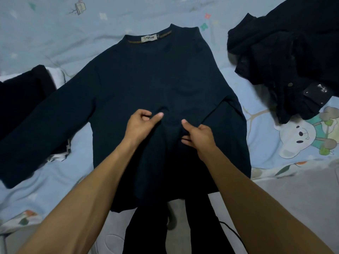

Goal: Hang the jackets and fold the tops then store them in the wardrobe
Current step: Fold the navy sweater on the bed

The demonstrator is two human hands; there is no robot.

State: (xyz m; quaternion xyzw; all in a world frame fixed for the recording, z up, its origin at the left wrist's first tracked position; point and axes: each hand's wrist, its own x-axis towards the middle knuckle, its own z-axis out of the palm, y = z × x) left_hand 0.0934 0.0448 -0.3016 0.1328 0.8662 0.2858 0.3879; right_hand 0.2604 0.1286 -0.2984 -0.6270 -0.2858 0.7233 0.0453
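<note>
Matt dark cloth top (pixel 146 79); smooth printed cotton-like sheet (pixel 55 33); glossy patch (pixel 318 92) on black jacket (pixel 293 61)

You have one dark navy long-sleeved top (pixel 156 85) spread flat on one bed (pixel 55 33) with a pale blue printed sheet. Count one heap of black clothing (pixel 286 57) at the right; how many garments it holds cannot be told. One black folded garment (pixel 23 94) lies at the left. Your two hands are in view: left hand (pixel 142 123), right hand (pixel 199 136).
</note>
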